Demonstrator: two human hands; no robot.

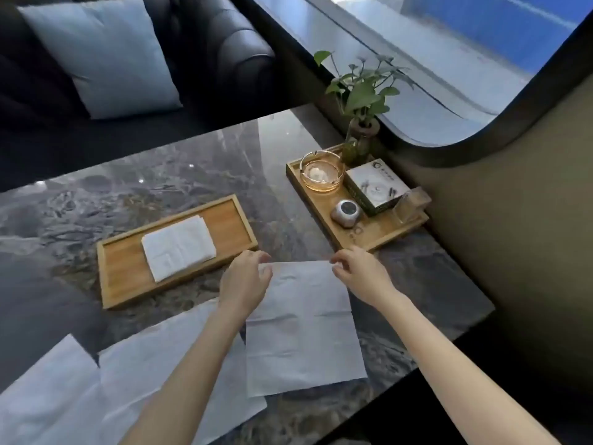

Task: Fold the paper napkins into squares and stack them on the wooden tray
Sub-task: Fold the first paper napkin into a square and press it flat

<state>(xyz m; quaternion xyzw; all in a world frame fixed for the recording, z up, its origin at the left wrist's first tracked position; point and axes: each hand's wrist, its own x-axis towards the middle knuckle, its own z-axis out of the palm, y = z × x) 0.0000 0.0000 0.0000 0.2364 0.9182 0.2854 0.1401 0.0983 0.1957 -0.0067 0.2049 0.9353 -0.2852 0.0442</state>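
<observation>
An unfolded white paper napkin [305, 329] lies flat on the marble table in front of me. My left hand [244, 281] pinches its far left corner and my right hand [359, 271] pinches its far right corner. To the left stands the wooden tray [125, 268] with a small stack of folded white napkins [178, 247] on it. More unfolded napkins lie at the near left: one [144, 374] partly under my left forearm and another [48, 396] at the table's near edge.
A second wooden tray [378, 236] at the far right holds a glass ashtray [321, 175], a white box [375, 187], a small round device [346, 213] and a clear holder [412, 203]. A potted plant [362, 101] stands behind it. A dark sofa with a pale cushion [99, 56] faces me.
</observation>
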